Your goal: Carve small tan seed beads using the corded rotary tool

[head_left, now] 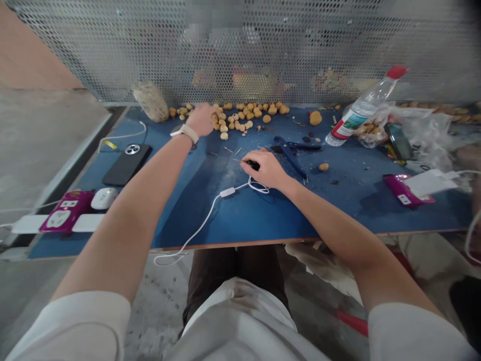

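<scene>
A blue work board (188, 220) is strewn with round tan nuts (244, 113). A small black tool (252, 164) with a thin metal tip is pinched in the right hand (265, 169) above the board; the left hand (201, 120) is held at the nuts' edge, its grasp unclear.

A short black-handled tool (253, 165) with a thin metal tip sits pinched in my right hand (265, 169), the tip pointing left, low over the blue tabletop (270, 215). Small round tan nuts (240, 113) lie in a loose scatter near the tabletop's far edge. My left hand (201, 120) is at the scatter's left part, just beside the nearest ones.
</scene>
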`<state>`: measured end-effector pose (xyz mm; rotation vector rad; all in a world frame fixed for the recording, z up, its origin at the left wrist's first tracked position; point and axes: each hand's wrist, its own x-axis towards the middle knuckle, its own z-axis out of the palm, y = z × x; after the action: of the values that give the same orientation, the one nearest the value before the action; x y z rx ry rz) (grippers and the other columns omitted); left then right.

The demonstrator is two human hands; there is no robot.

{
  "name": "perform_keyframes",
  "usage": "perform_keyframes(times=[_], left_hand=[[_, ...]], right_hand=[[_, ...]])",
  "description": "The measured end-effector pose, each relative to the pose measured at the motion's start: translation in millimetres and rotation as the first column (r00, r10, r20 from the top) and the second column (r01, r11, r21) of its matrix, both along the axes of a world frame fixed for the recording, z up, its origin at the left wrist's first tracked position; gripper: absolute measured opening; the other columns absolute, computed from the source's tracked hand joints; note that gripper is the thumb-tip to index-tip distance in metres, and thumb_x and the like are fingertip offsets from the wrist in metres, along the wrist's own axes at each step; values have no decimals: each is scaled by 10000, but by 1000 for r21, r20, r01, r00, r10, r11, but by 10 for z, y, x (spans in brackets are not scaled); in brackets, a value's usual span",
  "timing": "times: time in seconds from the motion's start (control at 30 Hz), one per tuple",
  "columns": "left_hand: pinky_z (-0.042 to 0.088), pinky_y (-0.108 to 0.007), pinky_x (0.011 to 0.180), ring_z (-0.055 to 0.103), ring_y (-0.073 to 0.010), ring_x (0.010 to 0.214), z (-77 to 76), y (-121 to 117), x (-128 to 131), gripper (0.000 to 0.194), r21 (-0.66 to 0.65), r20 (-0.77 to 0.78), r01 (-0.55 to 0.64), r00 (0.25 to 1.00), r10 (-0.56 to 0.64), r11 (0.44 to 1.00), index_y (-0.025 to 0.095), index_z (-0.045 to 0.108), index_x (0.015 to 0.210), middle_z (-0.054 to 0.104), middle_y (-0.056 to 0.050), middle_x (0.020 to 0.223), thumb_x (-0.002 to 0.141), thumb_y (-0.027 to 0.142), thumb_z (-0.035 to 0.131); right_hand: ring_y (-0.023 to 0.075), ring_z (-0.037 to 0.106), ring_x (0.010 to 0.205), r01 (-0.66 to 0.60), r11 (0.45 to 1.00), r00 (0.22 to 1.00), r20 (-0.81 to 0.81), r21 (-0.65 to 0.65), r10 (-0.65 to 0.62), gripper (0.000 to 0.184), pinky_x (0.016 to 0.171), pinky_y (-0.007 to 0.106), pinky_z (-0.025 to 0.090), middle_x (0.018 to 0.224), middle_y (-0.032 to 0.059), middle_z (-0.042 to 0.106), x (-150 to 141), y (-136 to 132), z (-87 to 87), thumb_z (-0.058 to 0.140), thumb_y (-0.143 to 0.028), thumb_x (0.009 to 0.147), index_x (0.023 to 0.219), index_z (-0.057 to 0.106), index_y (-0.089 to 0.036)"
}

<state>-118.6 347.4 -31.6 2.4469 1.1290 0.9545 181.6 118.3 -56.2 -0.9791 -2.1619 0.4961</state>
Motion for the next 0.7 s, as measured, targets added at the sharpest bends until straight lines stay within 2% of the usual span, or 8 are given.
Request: perform_keyframes(times=[0.07, 0.13, 0.23, 0.37, 0.47, 0.57, 0.63, 0.7], left_hand=[[475, -533, 1430, 677, -323, 1378, 2, -32, 107, 172, -73, -240, -211, 952, 188, 975, 236, 707, 1010, 785, -76, 1101, 976, 136, 843], [499, -565, 1434, 684, -391, 1503, 28, -102, 182, 179, -87, -340, -297, 906, 252, 951, 218, 751, 1094, 821, -146, 1270, 962, 115, 814], [510, -593, 1438, 688, -419, 1533, 54, -186, 191, 241, -77, -332, -311, 904, 270, 947, 212, 775, 1179, 817, -186, 1386, 956, 132, 819], [484, -628, 1443, 712, -408, 1464, 20, -181, 79, 172, -95, -229, -327, 926, 299, 940, 259, 726, 1069, 831, -158, 1299, 989, 222, 874], [537, -567, 1359, 749, -326, 1331, -10, -186, 6, 179, -118, -86, -308, 950, 299, 944, 267, 731, 1072, 875, -117, 1225, 1037, 282, 905], [612, -460, 1182, 773, -202, 1183, -9, -350, -3, 215, -159, 78, -266, 957, 280, 951, 230, 782, 1281, 917, -63, 1214, 1145, 375, 866], [652, -441, 1003, 853, -229, 1100, 6, -573, 19, 246, -281, 258, -110, 948, 185, 953, 238, 805, 1361, 919, -75, 1166, 1155, 366, 846], [664, -419, 929, 927, -274, 1153, 25, -860, 42, 259, -375, 416, 78, 904, 93, 924, 240, 793, 1390, 928, -112, 1211, 1156, 345, 830]], right_hand=[[307, 786, 1000, 4, 1000, 1000, 0, 5, -4, 305, 1056, 498, 633, 1087, 116, 912, 0, 1, -10, 668, -479, 1211, 1082, 842, -264], [307, 786, 1001, 6, 1000, 1000, -5, 7, -6, 300, 1060, 498, 635, 1083, 112, 915, -1, 0, -17, 670, -476, 1210, 1081, 844, -268], [304, 784, 991, 0, 1000, 1000, -13, 7, 0, 312, 1060, 496, 635, 1063, 108, 914, -5, -3, -20, 669, -487, 1208, 1075, 846, -268], [310, 790, 998, -8, 1000, 1000, -15, -8, 7, 331, 1039, 492, 628, 1060, 114, 919, -8, -12, -14, 658, -502, 1202, 1069, 850, -266], [309, 797, 998, -8, 1000, 1000, -27, -3, 8, 346, 1036, 492, 624, 1064, 117, 924, -10, -20, -8, 653, -512, 1198, 1052, 841, -260], [303, 795, 984, 22, 1000, 998, -63, 1, -22, 349, 1023, 487, 628, 1076, 117, 928, -16, -15, -10, 650, -509, 1203, 1044, 833, -257], [303, 787, 979, 76, 997, 992, -101, 6, -75, 367, 1000, 485, 629, 1088, 118, 927, -20, -4, -16, 645, -533, 1215, 1053, 829, -260], [304, 771, 964, 127, 992, 982, -144, 16, -124, 410, 980, 487, 628, 1081, 116, 917, -25, 5, -20, 641, -593, 1226, 1054, 817, -266]])
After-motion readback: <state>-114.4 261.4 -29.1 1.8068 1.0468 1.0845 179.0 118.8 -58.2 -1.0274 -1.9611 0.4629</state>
